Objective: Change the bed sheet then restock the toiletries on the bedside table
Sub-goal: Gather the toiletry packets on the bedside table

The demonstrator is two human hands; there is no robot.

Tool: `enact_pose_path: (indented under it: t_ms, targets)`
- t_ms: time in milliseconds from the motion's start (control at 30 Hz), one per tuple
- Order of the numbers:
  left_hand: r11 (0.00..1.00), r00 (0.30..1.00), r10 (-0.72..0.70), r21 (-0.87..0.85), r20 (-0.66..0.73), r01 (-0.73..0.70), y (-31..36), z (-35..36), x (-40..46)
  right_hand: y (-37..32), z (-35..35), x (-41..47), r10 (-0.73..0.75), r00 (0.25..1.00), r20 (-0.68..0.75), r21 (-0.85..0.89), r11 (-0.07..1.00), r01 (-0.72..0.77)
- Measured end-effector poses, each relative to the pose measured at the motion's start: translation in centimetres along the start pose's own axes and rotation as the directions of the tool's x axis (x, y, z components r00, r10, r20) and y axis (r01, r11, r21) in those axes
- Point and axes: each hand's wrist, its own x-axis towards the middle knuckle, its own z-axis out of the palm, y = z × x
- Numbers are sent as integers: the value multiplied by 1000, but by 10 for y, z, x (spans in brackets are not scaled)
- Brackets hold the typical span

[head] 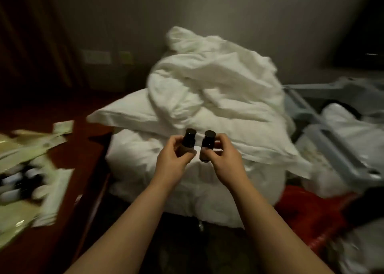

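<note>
From the head view, my left hand [173,156] grips one small dark-capped bottle [188,141] and my right hand [225,156] grips another [207,146], both raised before the heaped white linen [207,82]. I judge restocking is underway; next they go to the dark wooden table [83,161] at left. Labels are probably there, but blur hides any writing.

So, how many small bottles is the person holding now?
2: one bottle in the left hand, one bottle in the right hand. The blurred table may hold more.
</note>
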Motion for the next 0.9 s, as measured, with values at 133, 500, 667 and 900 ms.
enact_pose_path:
  t_ms: [133, 500, 667, 900]
  targets:
    - [994, 989, 42, -103, 141, -28, 15, 140, -28, 37, -136, -28, 12, 988, -152, -61, 998, -22]
    - [985, 882, 97, -173, 462, -18, 67, 485, -112, 128, -465, -87, 97, 886, -454, -197, 959, -206]
    - [989, 855, 144, -110, 499, -102, 84, 576, -83, 161, -545, -61, 125, 855, -503, -132, 967, -219]
    - [990, 805, 143, -91, 576, -111, 109, 709, -33, 199, -672, -15, 105, 784, -612, -146, 959, -242]
